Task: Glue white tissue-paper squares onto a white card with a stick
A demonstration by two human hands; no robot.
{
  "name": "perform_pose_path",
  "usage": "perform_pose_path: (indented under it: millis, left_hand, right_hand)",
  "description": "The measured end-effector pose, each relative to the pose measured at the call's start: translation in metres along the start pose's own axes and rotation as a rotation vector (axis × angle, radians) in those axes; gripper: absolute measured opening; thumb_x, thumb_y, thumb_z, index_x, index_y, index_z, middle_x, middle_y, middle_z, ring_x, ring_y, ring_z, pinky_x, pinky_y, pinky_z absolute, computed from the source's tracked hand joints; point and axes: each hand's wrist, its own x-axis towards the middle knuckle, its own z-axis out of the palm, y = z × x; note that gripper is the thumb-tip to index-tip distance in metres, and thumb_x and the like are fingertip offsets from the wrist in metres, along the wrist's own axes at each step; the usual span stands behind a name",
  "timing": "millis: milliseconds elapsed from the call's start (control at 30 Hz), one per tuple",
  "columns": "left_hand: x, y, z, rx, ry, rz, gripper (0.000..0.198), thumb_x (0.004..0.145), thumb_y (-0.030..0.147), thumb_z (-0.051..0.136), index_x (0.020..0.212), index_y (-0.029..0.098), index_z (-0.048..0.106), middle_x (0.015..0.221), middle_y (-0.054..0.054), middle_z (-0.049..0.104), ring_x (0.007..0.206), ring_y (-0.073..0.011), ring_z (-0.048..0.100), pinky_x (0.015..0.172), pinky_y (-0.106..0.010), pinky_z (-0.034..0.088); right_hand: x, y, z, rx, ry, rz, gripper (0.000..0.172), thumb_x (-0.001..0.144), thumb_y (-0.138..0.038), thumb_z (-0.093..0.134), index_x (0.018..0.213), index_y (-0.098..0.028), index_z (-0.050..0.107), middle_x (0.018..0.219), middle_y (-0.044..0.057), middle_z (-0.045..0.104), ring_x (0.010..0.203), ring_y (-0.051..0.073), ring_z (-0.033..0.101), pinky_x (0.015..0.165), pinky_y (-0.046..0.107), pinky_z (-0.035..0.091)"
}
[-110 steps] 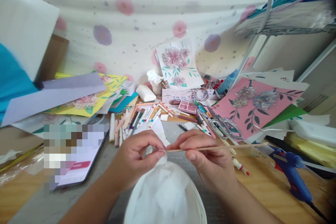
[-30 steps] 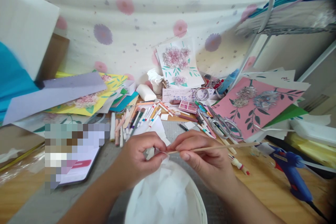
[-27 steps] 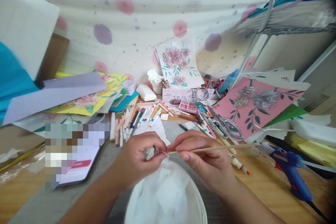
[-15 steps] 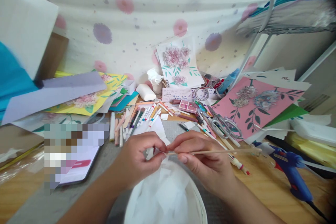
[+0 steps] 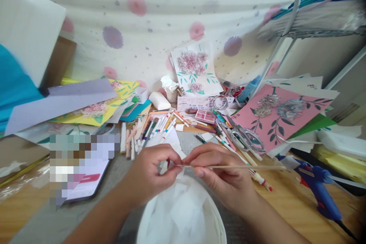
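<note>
My right hand (image 5: 221,173) pinches a thin wooden stick (image 5: 251,167), which points out to the right past the knuckles. At the stick's left end, the thumb and fingers of my left hand (image 5: 157,169) are closed on a small piece of white paper (image 5: 176,164), mostly covered by the fingertips. The two hands almost meet. Below them stands a round white bowl (image 5: 221,225) holding loose white paper squares (image 5: 183,209).
A blue glue gun (image 5: 316,183) lies at the right, near scissors (image 5: 243,139) and a pink flower card (image 5: 281,116). Markers (image 5: 160,127) are scattered behind my hands. A phone (image 5: 88,183) rests at left. A paper flower picture (image 5: 196,70) leans at the back.
Both hands keep nearly the same place and grip. The stick's right end has dropped slightly and looks sharper now. The whole view has shifted a little.
</note>
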Motion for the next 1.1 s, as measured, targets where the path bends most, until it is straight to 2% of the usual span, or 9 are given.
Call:
perform_pose_path:
  millis: [233, 400, 500, 567, 600, 667, 767, 900, 1100]
  left_hand:
    - [0.0, -0.002, 0.001, -0.015, 0.001, -0.05, 0.005, 0.075, 0.016, 0.061, 0.075, 0.021, 0.061, 0.07, 0.004, 0.064, 0.065, -0.0127, 0.06, 0.062, -0.024, 0.045]
    - [-0.004, -0.012, 0.003, -0.092, 0.004, -0.042, 0.011, 0.078, 0.015, 0.062, 0.084, 0.023, 0.056, 0.078, 0.004, 0.059, 0.072, -0.0131, 0.058, 0.066, -0.025, 0.045]
    - [-0.006, -0.016, 0.003, -0.135, 0.121, 0.033, 0.015, 0.08, 0.015, 0.06, 0.089, 0.024, 0.053, 0.086, 0.004, 0.056, 0.083, -0.0141, 0.056, 0.076, -0.026, 0.044]
    - [-0.006, -0.016, 0.0, -0.149, 0.207, 0.079, 0.011, 0.083, 0.016, 0.057, 0.082, 0.023, 0.05, 0.08, 0.004, 0.051, 0.077, -0.0126, 0.052, 0.072, -0.025, 0.042]
    - [-0.006, -0.015, -0.001, -0.151, 0.21, 0.09, 0.012, 0.085, 0.017, 0.055, 0.077, 0.023, 0.048, 0.075, 0.005, 0.049, 0.071, -0.0118, 0.049, 0.066, -0.023, 0.04]
    - [-0.005, -0.012, -0.003, -0.154, 0.137, 0.095, 0.018, 0.087, 0.019, 0.054, 0.07, 0.021, 0.049, 0.067, 0.005, 0.049, 0.062, -0.0108, 0.047, 0.059, -0.023, 0.038]
    - [-0.003, -0.007, -0.003, -0.148, 0.01, 0.094, 0.012, 0.083, 0.024, 0.061, 0.073, 0.02, 0.057, 0.07, 0.004, 0.057, 0.066, -0.012, 0.054, 0.063, -0.023, 0.041]
    - [-0.001, -0.003, 0.002, -0.12, 0.026, 0.066, 0.014, 0.077, 0.029, 0.068, 0.074, 0.019, 0.058, 0.072, 0.003, 0.06, 0.069, -0.0134, 0.056, 0.065, -0.024, 0.042]
    - [-0.001, -0.002, 0.003, -0.029, 0.059, -0.02, 0.015, 0.082, 0.019, 0.055, 0.067, 0.019, 0.055, 0.067, 0.003, 0.059, 0.064, -0.0129, 0.055, 0.062, -0.025, 0.042]
  right_hand:
    - [0.0, 0.0, 0.0, -0.006, 0.008, -0.005, 0.012, 0.082, -0.004, 0.065, 0.088, -0.012, 0.073, 0.085, 0.011, 0.073, 0.082, 0.018, 0.07, 0.073, 0.028, 0.056]
    - [0.0, 0.003, 0.002, -0.006, 0.022, -0.01, 0.012, 0.083, -0.005, 0.065, 0.087, -0.013, 0.073, 0.081, 0.01, 0.073, 0.08, 0.018, 0.07, 0.071, 0.03, 0.057]
    - [-0.001, 0.005, 0.002, -0.035, 0.062, -0.001, 0.013, 0.084, -0.006, 0.064, 0.086, -0.015, 0.073, 0.08, 0.009, 0.074, 0.081, 0.018, 0.069, 0.074, 0.031, 0.056]
    - [-0.001, 0.007, 0.001, -0.056, 0.096, 0.016, 0.014, 0.084, -0.006, 0.064, 0.087, -0.016, 0.074, 0.081, 0.008, 0.074, 0.082, 0.018, 0.069, 0.076, 0.031, 0.056]
    - [-0.002, 0.007, 0.001, -0.059, 0.113, 0.02, 0.015, 0.084, -0.006, 0.065, 0.088, -0.017, 0.074, 0.082, 0.007, 0.075, 0.083, 0.018, 0.069, 0.076, 0.031, 0.055]
    - [-0.002, 0.007, 0.002, -0.046, 0.128, 0.022, 0.016, 0.084, -0.007, 0.065, 0.089, -0.019, 0.074, 0.083, 0.007, 0.075, 0.084, 0.018, 0.069, 0.077, 0.032, 0.056]
    - [-0.002, 0.006, 0.004, -0.012, 0.117, 0.014, 0.017, 0.085, -0.008, 0.064, 0.091, -0.021, 0.074, 0.083, 0.005, 0.075, 0.082, 0.018, 0.069, 0.073, 0.032, 0.056]
    - [-0.001, 0.005, 0.007, -0.013, 0.112, 0.016, 0.015, 0.085, -0.012, 0.065, 0.091, -0.023, 0.074, 0.083, 0.005, 0.075, 0.08, 0.019, 0.07, 0.07, 0.032, 0.056]
    - [-0.001, 0.007, 0.007, -0.021, 0.127, 0.043, 0.014, 0.085, -0.015, 0.067, 0.09, -0.024, 0.076, 0.081, 0.004, 0.076, 0.079, 0.02, 0.07, 0.071, 0.034, 0.056]
